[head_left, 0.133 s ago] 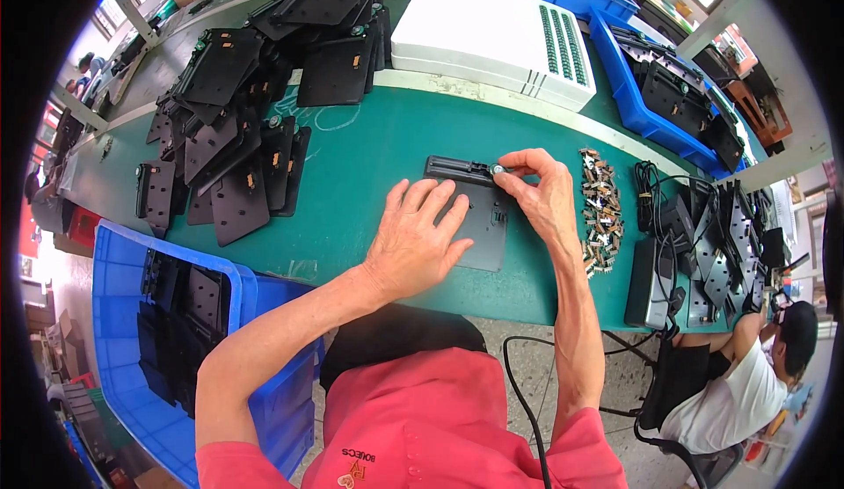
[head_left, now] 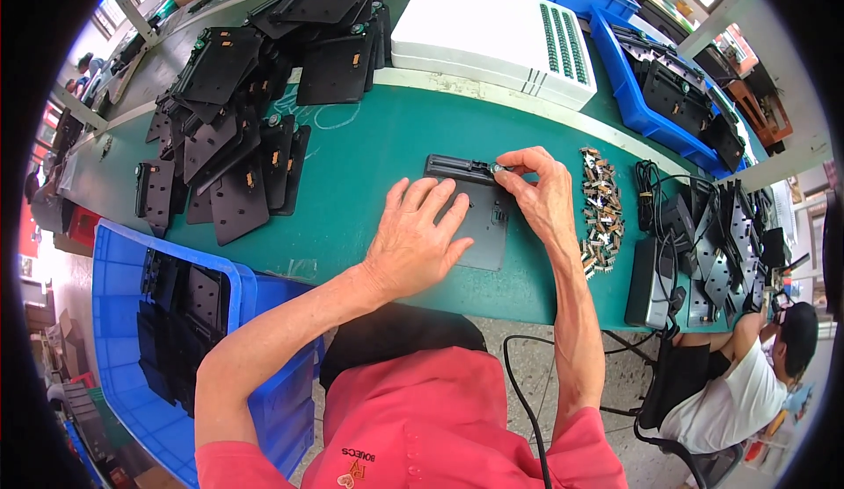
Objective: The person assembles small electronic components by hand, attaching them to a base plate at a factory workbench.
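A black plastic panel (head_left: 479, 238) with a raised bar along its far edge lies on the green table in front of me. My left hand (head_left: 418, 234) rests flat over its left part, fingers spread, and hides that side. At the bar's right end, my right hand (head_left: 538, 186) pinches a small round green-and-silver part (head_left: 498, 169) between thumb and forefinger. The part touches the panel's corner. Just right of this hand is a long heap of small metal-and-brown components (head_left: 601, 212).
Stacked black panels (head_left: 220, 146) cover the table's left. A white foam block (head_left: 479, 36) holding rows of green parts stands at the back. Blue bins (head_left: 114, 269) hold more panels. On the right are a black power adapter (head_left: 651, 282), cables and a seated person (head_left: 738, 392).
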The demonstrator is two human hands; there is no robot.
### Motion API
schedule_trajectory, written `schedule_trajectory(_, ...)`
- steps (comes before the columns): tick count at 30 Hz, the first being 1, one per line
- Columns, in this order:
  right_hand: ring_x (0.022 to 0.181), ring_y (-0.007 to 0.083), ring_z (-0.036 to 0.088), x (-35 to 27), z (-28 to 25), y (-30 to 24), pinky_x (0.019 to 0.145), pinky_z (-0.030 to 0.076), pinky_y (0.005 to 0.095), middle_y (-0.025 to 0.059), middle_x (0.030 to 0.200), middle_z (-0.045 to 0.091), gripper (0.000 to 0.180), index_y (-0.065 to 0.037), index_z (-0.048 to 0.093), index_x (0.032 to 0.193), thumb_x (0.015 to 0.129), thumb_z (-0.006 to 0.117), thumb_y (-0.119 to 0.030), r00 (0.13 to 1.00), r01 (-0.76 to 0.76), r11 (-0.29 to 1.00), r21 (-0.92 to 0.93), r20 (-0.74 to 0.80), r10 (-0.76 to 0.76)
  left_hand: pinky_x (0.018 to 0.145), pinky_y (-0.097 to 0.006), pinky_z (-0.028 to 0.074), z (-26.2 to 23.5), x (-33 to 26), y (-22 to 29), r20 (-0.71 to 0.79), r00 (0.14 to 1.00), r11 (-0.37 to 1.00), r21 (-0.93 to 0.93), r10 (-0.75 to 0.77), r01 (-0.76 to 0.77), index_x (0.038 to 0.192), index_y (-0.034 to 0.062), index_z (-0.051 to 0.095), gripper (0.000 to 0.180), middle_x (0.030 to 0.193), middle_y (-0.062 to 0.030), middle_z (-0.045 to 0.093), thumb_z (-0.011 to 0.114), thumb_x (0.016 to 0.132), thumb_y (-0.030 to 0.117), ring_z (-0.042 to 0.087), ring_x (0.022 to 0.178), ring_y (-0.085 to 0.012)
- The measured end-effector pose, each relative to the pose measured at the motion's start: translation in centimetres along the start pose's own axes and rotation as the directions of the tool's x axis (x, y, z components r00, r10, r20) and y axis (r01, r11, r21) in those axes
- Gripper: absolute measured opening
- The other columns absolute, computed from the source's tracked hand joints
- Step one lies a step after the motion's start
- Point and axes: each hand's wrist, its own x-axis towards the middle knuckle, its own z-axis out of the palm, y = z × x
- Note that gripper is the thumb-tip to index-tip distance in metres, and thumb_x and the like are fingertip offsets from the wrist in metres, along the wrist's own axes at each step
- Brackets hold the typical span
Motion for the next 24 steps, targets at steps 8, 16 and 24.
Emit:
schedule_trajectory(8, 0.08, 0.0234, 0.065, 0.8, -0.6, 0.0, 0.073, 0.051, 0.0348, 0.013, 0.088, 0.065, 0.018, 0.0, 0.072, 0.093, 0.075, 0.068, -0.003, 0.997, 0.002, 1.0, -0.014, 0.073, -0.001, 0.104, -0.052, 0.034, 0.0, 0.0, 0.0, 0.017, 1.0, 1.0, -0.02, -0.015, 0.015, 0.122, 0.0015, 0.059, 0.052, 0.129, -0.0179, 0.051, 0.073, 0.079, 0.028, 0.046, 0.121, -0.0354)
schedule_trajectory(16, 0.08, 0.0159, 0.062, 1.2, -1.1, -0.1, 0.075, 0.049, 0.0292, 0.0085, 0.09, 0.068, 0.021, -0.003, 0.074, 0.098, 0.079, 0.064, 0.001, 0.982, -0.065, 0.998, -0.017, 0.179, 0.067, 0.103, -0.051, 0.035, 0.0, 0.1, 0.0, 0.002, 1.0, 1.0, -0.023, -0.01, 0.01, 0.121, 0.0012, 0.059, 0.052, 0.127, -0.0175, 0.052, 0.073, 0.079, 0.027, 0.047, 0.119, -0.0354)
schedule_trajectory(24, 0.083, 0.0112, 0.06, 0.7, -1.7, 0.6, 0.076, 0.05, 0.0267, 0.0065, 0.091, 0.069, 0.027, 0.001, 0.071, 0.107, 0.081, 0.064, 0.002, 0.976, -0.161, 0.972, 0.172, 0.174, 0.13, 0.104, -0.051, 0.034, 0.1, 0.0, -0.1, -0.002, 1.0, 1.0, -0.021, -0.008, 0.008, 0.121, 0.0011, 0.059, 0.051, 0.127, -0.0177, 0.052, 0.072, 0.079, 0.028, 0.047, 0.119, -0.0354)
